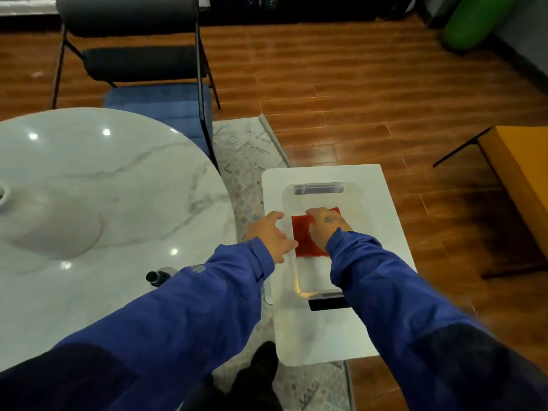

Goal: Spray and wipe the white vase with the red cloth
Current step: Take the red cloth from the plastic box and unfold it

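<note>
- far left, the white vase sits on the round marble table, cut by the frame edge and well apart from both your hands; it looks blurred, so judge its outline with care before you reach.
- a dark-capped bottle stands near the table's near edge, half hidden behind your left sleeve; probably the sprayer, though the head is too small to be sure.
- your left hand is loosely open, fingers spread, holding nothing, resting at the left wall of the clear tray and just touching the cloth's edge; use it to steady that tray.
- the red cloth lies flat inside the tray, on the small white side table.
- your right hand is pressed down on the cloth, fingers curled at its far edge; whether it has actually pinched the fabric, i cannot tell.
- my advice: gather a proper fold, not one corner, lift straight up clear of the tray wall, and keep the tray from sliding.
</note>
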`<state>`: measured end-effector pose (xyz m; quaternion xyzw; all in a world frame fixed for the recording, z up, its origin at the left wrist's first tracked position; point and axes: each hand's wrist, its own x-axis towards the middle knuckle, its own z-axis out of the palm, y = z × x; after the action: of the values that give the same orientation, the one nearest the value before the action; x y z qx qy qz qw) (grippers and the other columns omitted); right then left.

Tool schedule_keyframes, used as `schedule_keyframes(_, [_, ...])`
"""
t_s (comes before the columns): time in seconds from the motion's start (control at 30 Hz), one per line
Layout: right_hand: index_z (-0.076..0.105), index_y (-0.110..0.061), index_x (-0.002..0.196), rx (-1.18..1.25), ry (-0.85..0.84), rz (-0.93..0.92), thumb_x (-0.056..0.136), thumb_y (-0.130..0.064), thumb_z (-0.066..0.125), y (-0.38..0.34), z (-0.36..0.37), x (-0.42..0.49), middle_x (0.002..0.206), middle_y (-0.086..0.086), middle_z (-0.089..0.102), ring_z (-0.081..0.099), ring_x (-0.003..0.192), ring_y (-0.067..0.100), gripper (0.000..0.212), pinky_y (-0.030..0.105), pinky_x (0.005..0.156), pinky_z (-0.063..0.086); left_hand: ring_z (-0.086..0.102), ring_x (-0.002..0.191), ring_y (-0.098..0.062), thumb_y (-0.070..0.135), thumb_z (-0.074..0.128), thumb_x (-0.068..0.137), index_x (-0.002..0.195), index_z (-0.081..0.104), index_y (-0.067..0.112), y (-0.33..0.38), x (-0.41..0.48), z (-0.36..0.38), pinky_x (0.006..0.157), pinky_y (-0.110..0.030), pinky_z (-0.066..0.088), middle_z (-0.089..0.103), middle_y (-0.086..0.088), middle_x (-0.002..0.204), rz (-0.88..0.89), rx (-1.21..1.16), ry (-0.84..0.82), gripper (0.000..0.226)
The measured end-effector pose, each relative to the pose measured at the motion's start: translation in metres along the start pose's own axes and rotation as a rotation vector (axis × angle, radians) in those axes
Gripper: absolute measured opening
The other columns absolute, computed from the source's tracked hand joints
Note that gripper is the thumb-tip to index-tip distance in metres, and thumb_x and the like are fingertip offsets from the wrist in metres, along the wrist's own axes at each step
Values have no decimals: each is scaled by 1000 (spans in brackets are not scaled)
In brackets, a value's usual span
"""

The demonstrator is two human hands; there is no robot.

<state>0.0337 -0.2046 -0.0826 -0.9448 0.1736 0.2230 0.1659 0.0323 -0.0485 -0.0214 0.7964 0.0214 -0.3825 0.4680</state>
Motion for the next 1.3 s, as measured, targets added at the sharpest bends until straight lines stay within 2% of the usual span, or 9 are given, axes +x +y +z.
schedule_keyframes(0.07, [38, -16, 145, 1, 9, -10, 99, -14, 40, 2, 3, 9, 149, 8, 41, 45, 131, 27, 46, 36, 105, 37, 60, 103, -39, -1, 67, 83, 143, 33, 17, 1, 5, 1, 77, -47, 55, 56, -23, 120, -38, -81, -16, 72])
schedule_keyframes(0.23, [38, -13, 143, -59, -33, -51, 99, -22, 44, 11, 15, 14, 145, 9, 45, 48, 128, 28, 45, 35, 104, 38, 57, 89, -29, -5, 67, 82, 141, 35, 18, 0, 13, -2, 72, -43, 56, 54, -9, 98, -83, -119, -58, 70])
schedule_keyframes(0.4, [34, -14, 142, -103, -7, -52, 96, -19, 49, 17, 24, 16, 144, 5, 40, 53, 120, 27, 49, 34, 97, 44, 58, 69, -16, -8, 59, 87, 142, 32, 17, 1, 14, -4, 41, -22, 52, 55, 0, 81, -99, -163, -93, 66])
schedule_keyframes(0.67, [44, -15, 130, -165, -101, 13, 86, -32, 64, 15, 28, 25, 128, 7, 45, 57, 107, 28, 51, 37, 88, 49, 61, 87, -29, -5, 68, 80, 141, 36, 17, -1, 12, -2, 75, -48, 58, 60, -19, 105, -74, -159, -32, 73])
schedule_keyframes(0.8, [48, -16, 126, -250, -110, 9, 86, -27, 64, 12, 26, 30, 137, 5, 32, 56, 99, 25, 43, 34, 86, 49, 61, 90, -31, -6, 68, 80, 141, 35, 17, -1, 13, -1, 77, -48, 57, 56, -8, 92, -76, -172, -45, 73])
schedule_keyframes(0.93, [52, -18, 121, -271, -77, -71, 87, -31, 62, 12, 26, 30, 120, 4, 56, 58, 98, 23, 38, 31, 81, 46, 60, 88, -28, -4, 68, 80, 141, 36, 18, -2, 13, -2, 78, -48, 57, 56, -7, 91, -57, -142, -25, 72])
schedule_keyframes(1.1, [52, -18, 107, -203, -47, -43, 84, -24, 62, 17, 10, 16, 106, 7, 60, 49, 78, 22, 25, 30, 68, 43, 64, 100, -35, 4, 75, 77, 143, 34, 19, -2, 9, -6, 80, -49, 58, 61, -17, 115, -10, 50, -16, 79])
schedule_keyframes(1.2, [53, -20, 96, -155, -4, -47, 78, -19, 65, 19, -16, 7, 102, 5, 62, 52, 79, 22, 22, 29, 68, 44, 62, 85, -27, 10, 75, 77, 144, 34, 19, 3, 7, -14, 75, -37, 58, 60, -12, 121, 70, 211, 2, 79])
schedule_keyframes(1.3, [59, -23, 108, -147, 47, -27, 75, -23, 70, 14, -51, -6, 105, 3, 63, 56, 88, 22, 35, 28, 73, 45, 57, 79, -21, 9, 76, 77, 139, 42, 17, 12, 0, -28, 69, -34, 57, 61, -11, 119, 138, 211, 27, 71])
